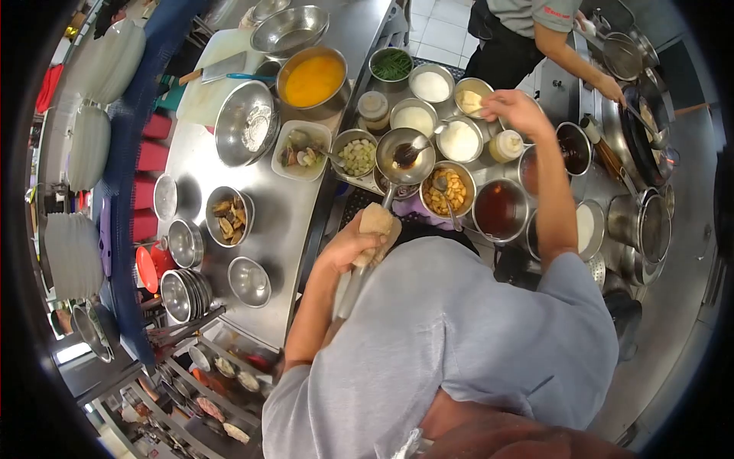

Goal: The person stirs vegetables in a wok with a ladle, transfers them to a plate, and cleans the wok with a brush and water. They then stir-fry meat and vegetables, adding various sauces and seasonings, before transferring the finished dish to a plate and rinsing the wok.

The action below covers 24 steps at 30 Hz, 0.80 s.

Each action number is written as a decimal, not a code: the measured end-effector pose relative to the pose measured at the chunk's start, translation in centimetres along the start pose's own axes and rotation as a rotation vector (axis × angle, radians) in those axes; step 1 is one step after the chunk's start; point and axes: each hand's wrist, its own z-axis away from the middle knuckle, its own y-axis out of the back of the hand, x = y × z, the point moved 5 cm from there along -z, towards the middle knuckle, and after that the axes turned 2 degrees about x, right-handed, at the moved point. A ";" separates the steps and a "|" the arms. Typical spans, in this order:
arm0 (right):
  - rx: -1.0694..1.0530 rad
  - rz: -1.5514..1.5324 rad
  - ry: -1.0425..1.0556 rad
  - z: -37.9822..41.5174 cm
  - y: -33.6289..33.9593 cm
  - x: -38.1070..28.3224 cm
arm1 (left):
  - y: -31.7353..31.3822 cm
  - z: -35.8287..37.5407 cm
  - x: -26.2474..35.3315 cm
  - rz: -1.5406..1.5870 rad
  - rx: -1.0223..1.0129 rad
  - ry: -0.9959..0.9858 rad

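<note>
My left hand (352, 249) is closed around a tan cloth (376, 222) wrapped on the long handle of a metal ladle (388, 140). Dark brown sauce (405, 155) lies in the ladle's bowl. My right hand (516, 112) is raised over the seasoning bowls, its fingers pinched on the end of a spoon (420, 142). The spoon's head is over the ladle, by the sauce. Below the fingers sit a bowl of pale yellow paste (469, 101) and a bowl of white granules (459, 141). A pot of reddish-brown liquid (498, 212) and a bowl of brown chunks (449, 191) stand nearby.
On the left steel counter stand a pot of orange liquid (312, 80), a floury bowl (246, 126), a container with spoons (300, 151) and stacked bowls (183, 296). A co-worker's arm (577, 65) reaches toward a wok (638, 126) at right. Squeeze bottles (505, 145) stand among the bowls.
</note>
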 end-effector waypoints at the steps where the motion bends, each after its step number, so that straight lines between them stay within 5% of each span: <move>1: 0.016 0.080 -0.008 -0.9 -1.5 0.0 | 0.0 0.3 0.1 -0.005 -0.002 -0.012; 5: 0.085 0.099 0.072 -4.6 -6.9 3.0 | 1.7 1.9 -1.4 -0.076 0.068 -0.033; 7: 0.113 0.576 0.123 -4.2 -9.0 1.2 | 2.7 2.7 -2.5 -0.082 0.089 -0.046; 8: 0.109 0.576 0.122 -4.2 -9.2 1.4 | 2.9 3.0 -2.7 -0.080 0.117 -0.061; 14: -0.015 0.225 -0.057 -5.5 -7.9 3.8 | 3.3 4.1 -4.0 -0.065 0.148 -0.042; 20: 0.059 -0.161 0.030 -3.5 -3.3 1.3 | 2.5 2.6 -2.5 -0.180 0.178 -0.078; 22: 0.085 -0.059 -0.007 -5.7 -4.1 3.1 | 1.8 1.9 -1.5 -0.151 0.165 -0.091; 24: -0.034 0.581 -0.007 -7.6 -6.5 3.8 | 1.0 1.2 -0.9 -0.005 0.078 -0.064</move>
